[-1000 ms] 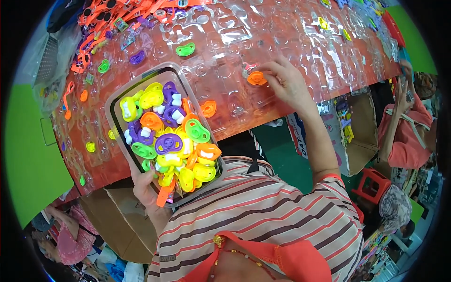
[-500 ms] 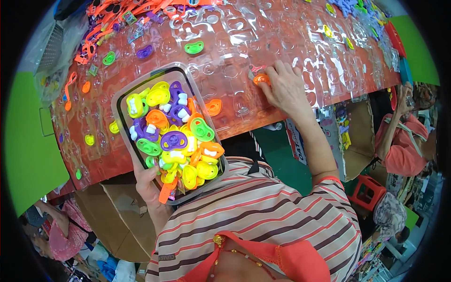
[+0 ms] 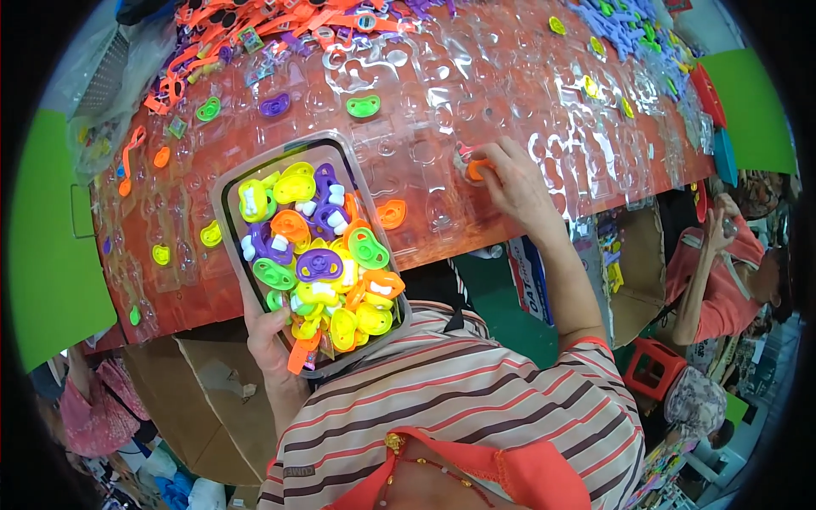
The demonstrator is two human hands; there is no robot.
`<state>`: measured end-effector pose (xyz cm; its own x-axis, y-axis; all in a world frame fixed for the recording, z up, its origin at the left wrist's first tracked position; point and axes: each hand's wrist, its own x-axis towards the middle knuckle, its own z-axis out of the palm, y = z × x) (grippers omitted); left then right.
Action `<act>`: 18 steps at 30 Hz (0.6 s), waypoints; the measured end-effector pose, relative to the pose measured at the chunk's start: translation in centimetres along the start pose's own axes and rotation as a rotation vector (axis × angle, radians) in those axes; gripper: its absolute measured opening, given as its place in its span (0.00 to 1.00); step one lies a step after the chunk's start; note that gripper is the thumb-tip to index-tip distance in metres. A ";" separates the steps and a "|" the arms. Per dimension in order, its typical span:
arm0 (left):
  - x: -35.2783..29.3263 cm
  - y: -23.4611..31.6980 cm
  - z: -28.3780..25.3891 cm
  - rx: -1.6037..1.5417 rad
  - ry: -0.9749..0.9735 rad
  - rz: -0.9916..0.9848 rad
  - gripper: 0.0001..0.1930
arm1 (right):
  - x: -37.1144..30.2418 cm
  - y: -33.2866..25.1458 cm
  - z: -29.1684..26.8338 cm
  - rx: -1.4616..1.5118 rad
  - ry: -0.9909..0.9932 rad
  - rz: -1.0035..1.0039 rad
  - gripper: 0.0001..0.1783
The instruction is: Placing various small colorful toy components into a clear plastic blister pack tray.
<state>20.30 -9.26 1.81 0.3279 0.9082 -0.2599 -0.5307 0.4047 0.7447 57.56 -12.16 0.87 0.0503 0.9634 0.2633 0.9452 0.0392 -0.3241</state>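
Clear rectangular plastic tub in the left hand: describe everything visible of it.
The clear, rectangular plastic tub is open-topped with rounded corners, and a dark line runs inside its rim. It is heaped with yellow, purple, green and orange pacifier-shaped pieces, some with white parts. It is held slantwise over the near edge of the red table, its lower end by the striped shirt. The left hand grips its left side; whether it also touches table or shirt is unclear.

Red tbl w/ clear plastic trays; far side: orange pcs, blue pcs
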 end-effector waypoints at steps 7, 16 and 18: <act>0.4 0.2 1.0 -0.023 0.005 -0.056 0.50 | 2.1 -1.1 -3.5 -0.174 -0.270 -0.109 0.14; 3.2 -0.6 3.0 0.004 -0.133 -0.044 0.46 | 4.8 -5.7 -3.9 0.139 -0.052 -0.259 0.11; 3.6 -0.9 3.3 0.019 -0.131 -0.056 0.45 | 5.6 -7.6 -3.3 0.159 -0.066 -0.342 0.12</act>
<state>24.52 -6.76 2.18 0.4565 0.8623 -0.2194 -0.4947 0.4509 0.7429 51.73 -7.94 7.83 -0.2850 0.9023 0.3233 0.8418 0.3970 -0.3658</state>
